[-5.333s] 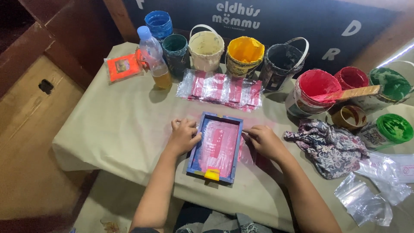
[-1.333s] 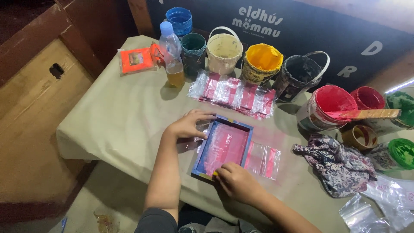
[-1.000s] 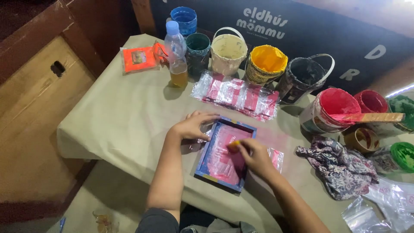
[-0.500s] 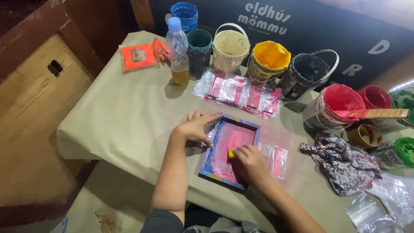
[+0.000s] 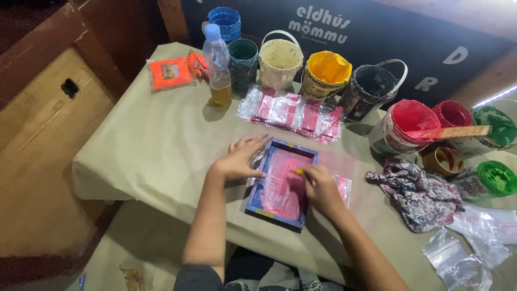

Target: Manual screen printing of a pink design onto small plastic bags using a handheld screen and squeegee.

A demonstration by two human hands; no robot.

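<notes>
A small blue-framed printing screen (image 5: 269, 200) smeared with pink ink lies on the cloth-covered table (image 5: 156, 145) in front of me. My left hand (image 5: 240, 158) presses flat on the frame's left edge, fingers spread. My right hand (image 5: 321, 187) is closed around a small yellow-tipped squeegee (image 5: 297, 171) and rests on the pink mesh near the frame's right side. A clear plastic bag (image 5: 342, 187) with pink print sticks out from under the frame on the right.
Printed plastic bags (image 5: 293, 111) lie in a row behind the frame. Paint buckets stand along the back: cream (image 5: 279, 59), yellow (image 5: 324, 73), black (image 5: 372, 89), red (image 5: 403, 126). A bottle (image 5: 218, 64), an orange packet (image 5: 169, 73), a patterned rag (image 5: 417, 194) and green pots (image 5: 493, 180) are around.
My right hand took up the squeegee at the frame's near end, then worked it over the mesh; it now sits near the frame's right side. My left hand stayed on the frame.
</notes>
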